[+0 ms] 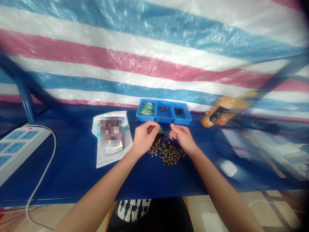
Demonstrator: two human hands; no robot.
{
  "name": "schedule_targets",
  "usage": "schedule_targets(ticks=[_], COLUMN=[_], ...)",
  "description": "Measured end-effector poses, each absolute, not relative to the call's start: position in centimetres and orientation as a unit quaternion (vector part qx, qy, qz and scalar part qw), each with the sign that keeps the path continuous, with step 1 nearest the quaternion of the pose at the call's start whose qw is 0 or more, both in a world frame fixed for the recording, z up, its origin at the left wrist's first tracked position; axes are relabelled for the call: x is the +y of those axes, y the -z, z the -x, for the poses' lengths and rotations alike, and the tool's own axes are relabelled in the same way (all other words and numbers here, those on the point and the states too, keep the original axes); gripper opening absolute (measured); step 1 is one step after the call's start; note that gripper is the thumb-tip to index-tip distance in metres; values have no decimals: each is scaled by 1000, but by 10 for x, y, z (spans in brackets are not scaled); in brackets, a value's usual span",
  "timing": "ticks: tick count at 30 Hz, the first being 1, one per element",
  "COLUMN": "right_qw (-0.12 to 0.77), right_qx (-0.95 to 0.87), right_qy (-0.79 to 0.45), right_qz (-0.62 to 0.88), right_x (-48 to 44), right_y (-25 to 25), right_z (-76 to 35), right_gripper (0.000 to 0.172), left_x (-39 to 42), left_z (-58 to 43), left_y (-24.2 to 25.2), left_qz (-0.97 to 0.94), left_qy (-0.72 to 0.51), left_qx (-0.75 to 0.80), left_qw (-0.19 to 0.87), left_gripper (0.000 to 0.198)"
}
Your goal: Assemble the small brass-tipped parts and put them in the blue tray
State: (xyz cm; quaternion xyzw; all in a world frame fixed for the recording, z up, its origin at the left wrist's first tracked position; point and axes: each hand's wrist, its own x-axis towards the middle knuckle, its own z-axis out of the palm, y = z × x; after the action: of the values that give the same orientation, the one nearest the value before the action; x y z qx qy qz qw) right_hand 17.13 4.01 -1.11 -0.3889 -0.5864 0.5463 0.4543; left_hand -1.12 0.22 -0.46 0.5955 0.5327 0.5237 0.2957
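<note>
Both hands hover over the blue tabletop, just in front of a row of three joined blue bins [164, 120]. My left hand [146, 137] has thumb and forefinger pinched together; whatever is between them is too small to name. To its right, my right hand [181, 137] is also closed in a pinch, its contents not clear. Below and between the hands lies a heap of small brass-coloured metal parts [172, 154], several with thin stems. Green material and dark bits [161, 132] lie behind the heap, partly covered by my left hand.
The left bin holds a green-and-white packet [147, 109]; the others hold small dark pieces. Left are a phone [115, 148] on white packaging [101, 158] and a power strip [26, 145]. Right are orange bottles [216, 111] and a white case [228, 168]. Striped sheeting [154, 61] hangs behind.
</note>
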Motion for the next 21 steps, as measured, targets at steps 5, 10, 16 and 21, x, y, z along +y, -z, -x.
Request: schedule_targets(ticks=[5,10,16,21], right_qw=[576,470,280,164], right_qx=[-442,-474,-763,-837], right_qy=[-544,-513,-276,-190], right_qz=[421,540,514,486], right_x=[46,52,54,53], right_y=[8,3,7,13], right_z=[-174,-190,-210,-213], right_gripper=[37,44,30,22], left_x=[4,3,3,2], left_z=[13,13,12,12], left_y=[6,5,5,4], left_qz=[-592,-598,-609,-618], left_qy=[-521,-509,-497,-490], left_qx=[539,542,544,545], left_qw=[297,300,293,285], left_gripper=[23,21,20,19])
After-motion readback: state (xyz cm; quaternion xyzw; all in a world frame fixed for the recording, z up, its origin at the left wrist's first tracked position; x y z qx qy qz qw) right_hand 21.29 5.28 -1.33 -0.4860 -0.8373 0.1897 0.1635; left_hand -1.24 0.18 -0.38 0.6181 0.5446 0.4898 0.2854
